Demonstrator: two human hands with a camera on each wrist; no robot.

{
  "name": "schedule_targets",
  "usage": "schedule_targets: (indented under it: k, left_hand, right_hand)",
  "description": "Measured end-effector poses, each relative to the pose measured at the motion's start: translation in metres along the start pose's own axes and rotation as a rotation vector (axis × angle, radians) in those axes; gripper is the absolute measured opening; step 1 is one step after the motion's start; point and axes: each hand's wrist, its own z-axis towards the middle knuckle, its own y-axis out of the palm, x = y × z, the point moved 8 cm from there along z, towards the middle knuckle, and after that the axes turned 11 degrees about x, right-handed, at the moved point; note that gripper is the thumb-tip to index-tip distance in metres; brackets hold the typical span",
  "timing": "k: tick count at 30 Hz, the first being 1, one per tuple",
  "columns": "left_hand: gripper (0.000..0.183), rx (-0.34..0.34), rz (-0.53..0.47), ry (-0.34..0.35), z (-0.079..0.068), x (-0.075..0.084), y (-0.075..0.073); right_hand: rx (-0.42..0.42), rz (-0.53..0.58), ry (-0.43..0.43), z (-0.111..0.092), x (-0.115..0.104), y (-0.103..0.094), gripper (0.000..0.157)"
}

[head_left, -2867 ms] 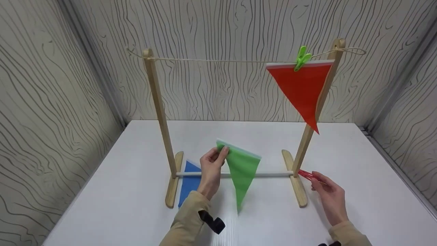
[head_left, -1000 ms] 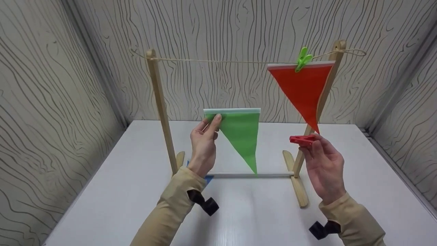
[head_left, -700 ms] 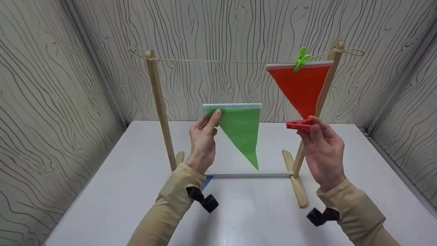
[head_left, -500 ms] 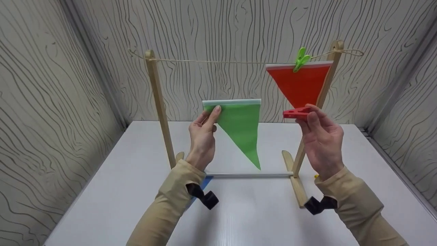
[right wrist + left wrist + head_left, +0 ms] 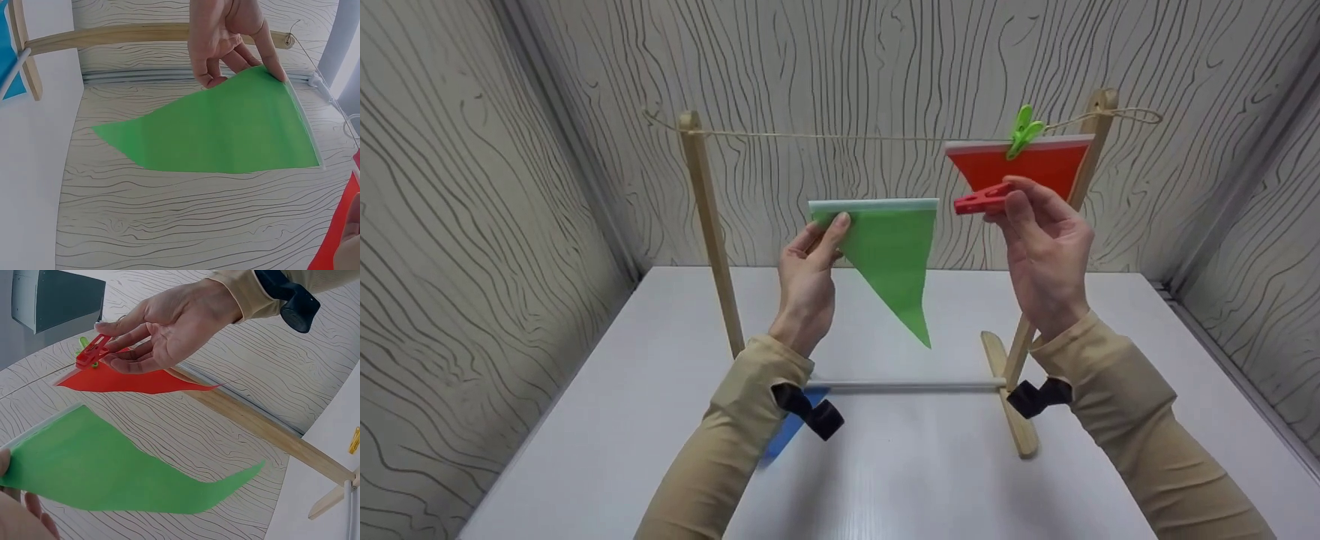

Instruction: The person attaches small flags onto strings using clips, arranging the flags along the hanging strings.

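My left hand pinches a green triangular pennant near the left end of its white top edge, thumb in front. The pennant hangs point down, below the string. In my right hand, thumb and fingers pinch a red clothespin, its nose toward the left. That hand overlaps a red pennant, which a green clothespin fastens to the string at the right. The left wrist view shows the red clothespin close to the green clothespin. The lower part of the red pennant is hidden in the head view.
Two wooden posts carry the string, joined low by a white rod. A blue pennant lies on the white table, partly behind my left sleeve. A yellow clothespin lies at the right. Wood-patterned panels surround the table.
Both hands have risen toward the string, the left with the green pennant, now level, and the right with the red clothespin. The right hand has also come leftward, in front of the red pennant.
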Motion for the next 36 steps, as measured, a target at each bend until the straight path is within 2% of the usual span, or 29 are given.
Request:
schedule_targets:
  k: [6,15,23,30,36]
  left_hand:
    - [0.028,0.0,-0.019,0.012,0.003,0.006,0.005]
    - [0.027,-0.002,-0.047,0.027,0.009,0.012,0.015]
    - [0.03,-0.013,-0.062,0.02,0.009,0.018,0.025]
    - [0.03,-0.039,-0.062,0.023,0.012,0.02,0.03]
    - [0.03,-0.063,-0.06,0.044,0.014,0.024,0.032]
  right_hand:
    - [0.008,-0.039,-0.055,0.01,-0.001,0.012,0.02]
    - [-0.01,-0.093,-0.112,0.016,-0.009,0.036,0.018]
    - [-0.083,-0.118,-0.192,0.024,-0.014,0.062,0.018]
    - [-0.122,-0.228,-0.28,0.031,-0.019,0.077,0.019]
    - [-0.091,-0.307,-0.297,0.037,-0.024,0.081,0.014]
